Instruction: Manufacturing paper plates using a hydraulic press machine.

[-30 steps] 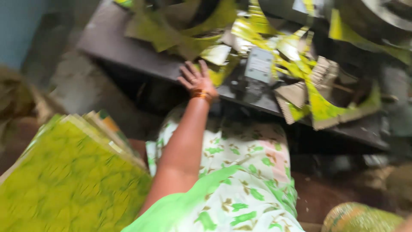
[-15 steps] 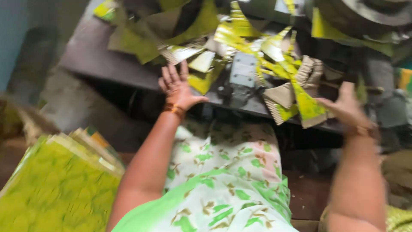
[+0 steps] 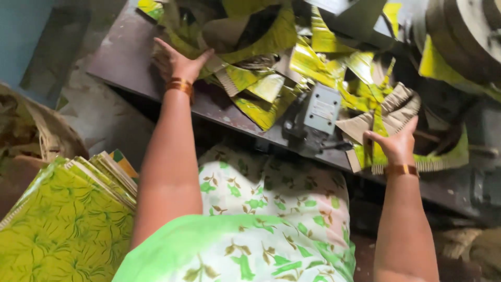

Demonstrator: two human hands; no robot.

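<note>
A heap of green and yellow cardboard offcuts (image 3: 271,68) lies on a dark metal machine table (image 3: 130,57). My left hand (image 3: 177,61) reaches to the left end of the heap with fingers spread against the scraps. My right hand (image 3: 395,143) is at the right end, fingers closed on a corrugated green-printed scrap (image 3: 389,112) near the table's front edge. Both wrists wear copper-coloured bangles. A grey metal box-shaped machine part (image 3: 318,112) sits between my two hands.
A stack of green leaf-patterned sheets (image 3: 62,219) stands at lower left beside my lap. A woven basket (image 3: 31,136) sits at far left. Large round metal machine parts (image 3: 469,36) rise at top right. Concrete floor shows left of the table.
My left hand has moved further left and up along the scrap heap. My right hand, which came into view half a second ago, now grips a scrap at the table's front.
</note>
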